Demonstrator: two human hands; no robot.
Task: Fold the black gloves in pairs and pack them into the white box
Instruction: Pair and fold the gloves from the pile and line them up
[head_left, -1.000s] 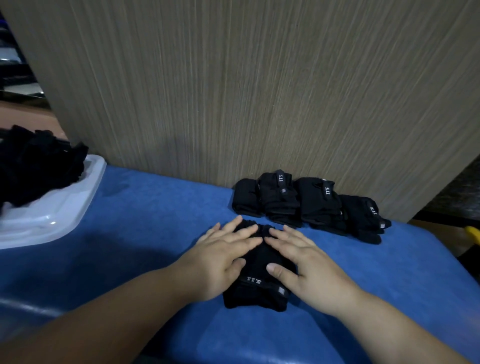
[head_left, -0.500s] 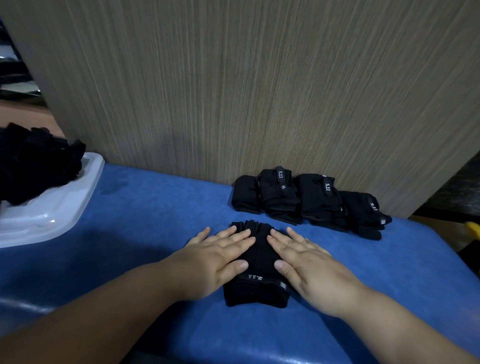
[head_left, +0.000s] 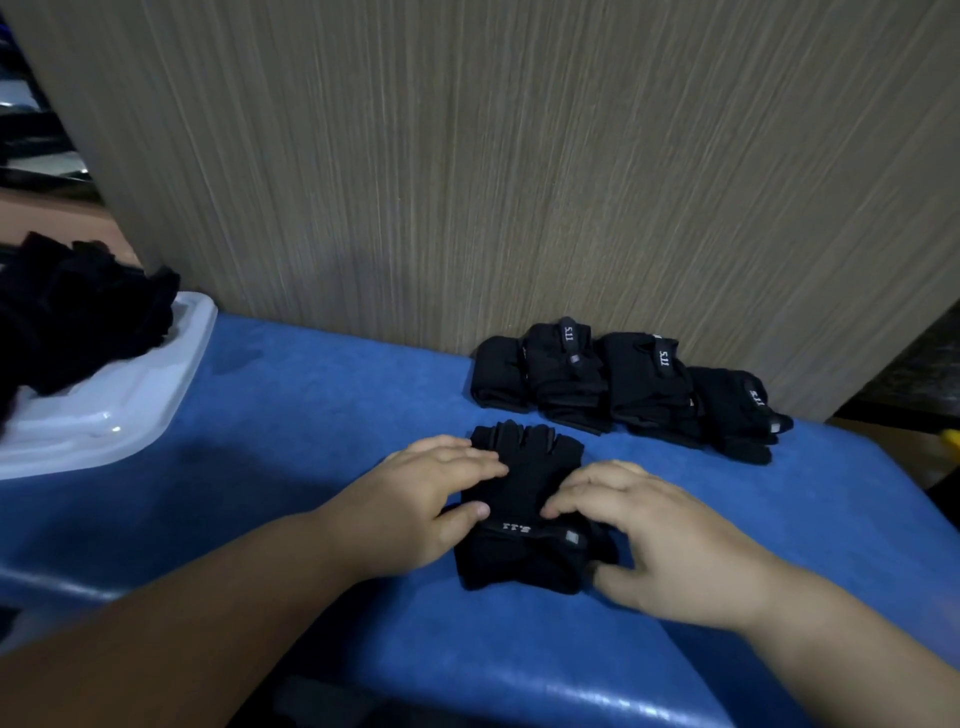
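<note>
My left hand (head_left: 436, 499) lies flat, fingers straight and pointing far-right, forearm coming in from the near left. My right hand (head_left: 670, 540) is arched — fingertips curled down, thumb low, pinching the near right corner of the glove pair (head_left: 524, 478).

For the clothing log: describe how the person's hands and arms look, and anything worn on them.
The left hand and right hand are bare, with no gloves, rings or wristbands showing. The left forearm and right forearm are also bare, with no sleeve, watch or marking visible up to the frame edge.
</note>
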